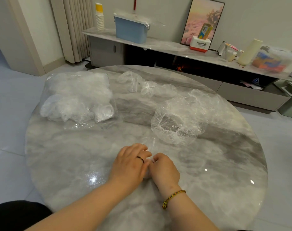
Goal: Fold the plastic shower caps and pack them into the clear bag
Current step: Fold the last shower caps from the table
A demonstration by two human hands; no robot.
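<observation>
The shower cap (149,142) being worked on lies crumpled on the near middle of the table (71,155), mostly hidden under and between the two hands. Only a thin, clear fan of it shows just beyond the fingertips, and a small white bunch shows in the gap between the hands. The left hand (131,162) lies over it with fingers fairly straight and close together, pressing the plastic down against the tabletop; a dark ring (140,158) sits on one finger. The right hand (165,169) touches the left, its fingers curled in and pinching the bunched edge of the cap; a braided bracelet (174,196) circles that wrist.

Just beyond the hands to the right, an open cap (173,129) rests with its gathered rim facing the camera. More loose caps (200,104) spread behind it, and others trail toward the far edge. The clear bag (76,92) lies at the far left of the table, well apart from the hands, already bulging with white plastic.

Behind the table stands a low sideboard (160,46) bearing a blue box (131,31), stacked paper cups (99,20) and a framed picture (203,19)
</observation>
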